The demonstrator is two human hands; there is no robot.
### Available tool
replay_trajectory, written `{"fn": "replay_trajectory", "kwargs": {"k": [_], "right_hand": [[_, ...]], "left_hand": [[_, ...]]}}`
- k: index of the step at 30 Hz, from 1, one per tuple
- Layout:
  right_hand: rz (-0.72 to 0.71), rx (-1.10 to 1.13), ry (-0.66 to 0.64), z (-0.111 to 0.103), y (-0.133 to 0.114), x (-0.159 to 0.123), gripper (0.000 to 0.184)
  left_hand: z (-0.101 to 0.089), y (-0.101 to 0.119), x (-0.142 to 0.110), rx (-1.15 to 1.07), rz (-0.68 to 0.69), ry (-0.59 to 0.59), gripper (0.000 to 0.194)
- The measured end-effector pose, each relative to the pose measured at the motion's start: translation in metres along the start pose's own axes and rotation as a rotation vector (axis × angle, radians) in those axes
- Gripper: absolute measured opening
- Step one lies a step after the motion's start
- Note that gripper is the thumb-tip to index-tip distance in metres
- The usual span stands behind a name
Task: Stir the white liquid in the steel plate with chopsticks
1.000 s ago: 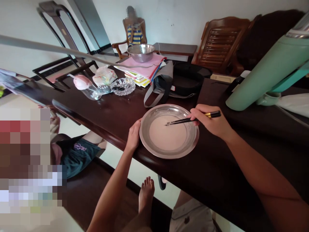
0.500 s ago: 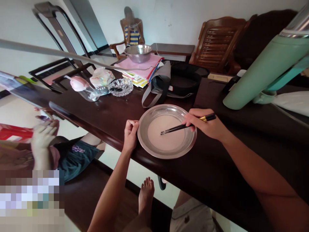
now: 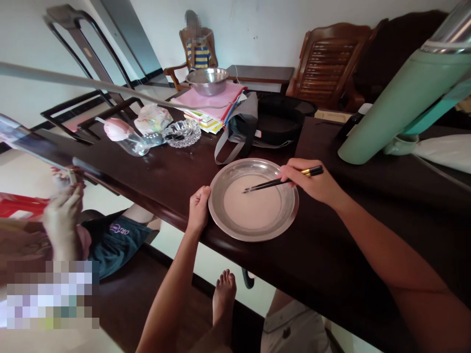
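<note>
A wide metal basin (image 3: 217,220) sits at the near edge of the dark wooden table, with a pale, milky-beige liquid (image 3: 252,208) in it. My left hand (image 3: 199,206) is closed on the basin's left rim, thumb on top. In my right hand (image 3: 307,177), above the basin's right rim, is a pair of black chopsticks (image 3: 270,184) with gold bands. Their tips point left and reach the liquid near the middle of the basin; how deep they go I cannot tell.
Behind the basin lie a grey-and-black bag (image 3: 243,130), a glass ashtray (image 3: 181,134) and a second metal basin (image 3: 208,81) on stacked folders. A green thermos (image 3: 382,113) stands to the right. At left sits a person, hands raised (image 3: 64,215); another person (image 3: 198,54) sits far back.
The chopstick tips have shifted slightly away from me and to the left within the basin, the right hand moving with them. My left hand stays on the rim.
</note>
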State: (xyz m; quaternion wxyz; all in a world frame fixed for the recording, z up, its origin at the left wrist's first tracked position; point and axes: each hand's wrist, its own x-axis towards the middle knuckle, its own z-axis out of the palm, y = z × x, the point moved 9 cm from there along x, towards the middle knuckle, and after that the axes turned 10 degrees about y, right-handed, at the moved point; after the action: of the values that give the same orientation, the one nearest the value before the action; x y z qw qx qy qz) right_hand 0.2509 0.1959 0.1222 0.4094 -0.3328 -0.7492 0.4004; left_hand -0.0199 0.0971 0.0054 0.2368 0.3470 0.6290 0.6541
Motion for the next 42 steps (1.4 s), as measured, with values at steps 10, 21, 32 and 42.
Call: {"fn": "replay_trajectory", "kwargs": {"k": [10, 21, 32, 42], "right_hand": [[-0.033, -0.018, -0.032, 0.004, -0.003, 0.0, 0.033], [-0.04, -0.017, -0.026, 0.006, -0.001, 0.0, 0.031], [-0.033, -0.03, -0.033, 0.009, -0.003, -0.002, 0.03], [-0.047, -0.037, -0.035, 0.007, -0.004, -0.003, 0.03]], "left_hand": [[0.0, 0.0, 0.0, 0.05, 0.019, -0.02, 0.046], [0.0, -0.002, -0.001, 0.077, 0.031, -0.043, 0.046], [0.001, 0.0, -0.001, 0.118, 0.024, -0.058, 0.049], [0.0, -0.004, -0.001, 0.099, -0.032, -0.035, 0.05]]}}
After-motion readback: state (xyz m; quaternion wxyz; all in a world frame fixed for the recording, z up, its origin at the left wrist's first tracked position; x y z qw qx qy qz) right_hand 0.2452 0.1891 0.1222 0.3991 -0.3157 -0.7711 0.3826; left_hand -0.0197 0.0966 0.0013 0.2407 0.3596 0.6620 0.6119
